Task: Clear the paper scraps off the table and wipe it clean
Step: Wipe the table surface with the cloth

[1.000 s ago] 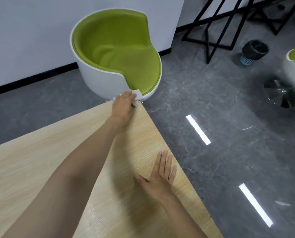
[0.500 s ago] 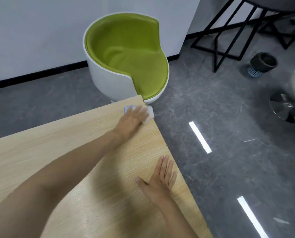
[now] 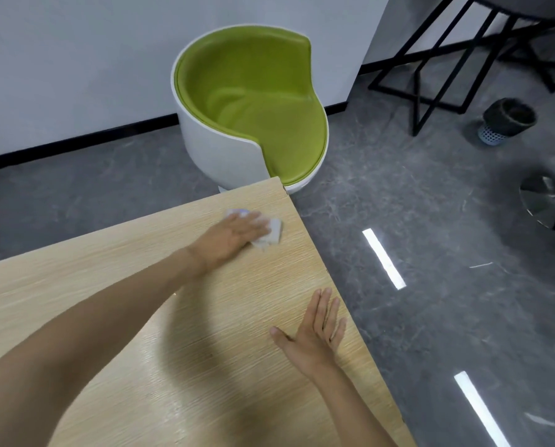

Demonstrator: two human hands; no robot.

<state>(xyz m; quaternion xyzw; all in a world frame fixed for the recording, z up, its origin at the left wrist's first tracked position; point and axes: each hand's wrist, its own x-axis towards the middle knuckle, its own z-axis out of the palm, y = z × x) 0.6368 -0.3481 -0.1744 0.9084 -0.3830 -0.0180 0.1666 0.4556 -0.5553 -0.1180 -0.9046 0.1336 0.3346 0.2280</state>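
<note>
My left hand (image 3: 234, 235) reaches across the light wooden table (image 3: 108, 275) and presses a folded white wipe (image 3: 273, 232) flat against the top, a little short of the far right corner. Most of the wipe is under my fingers; its right end sticks out. Nearer to me, my right hand (image 3: 314, 333) lies palm down on the table by the right edge, fingers spread, holding nothing. I see no paper scraps on the visible part of the table.
A white tub chair with a green seat (image 3: 253, 101) stands just past the table's far corner. On the grey floor to the right are black metal frame legs (image 3: 431, 75), a small dark bin (image 3: 505, 121) and a chrome chair base (image 3: 550, 204).
My left hand has slid the wipe back from the table's far corner toward me. My right hand has stayed flat in the same spot.
</note>
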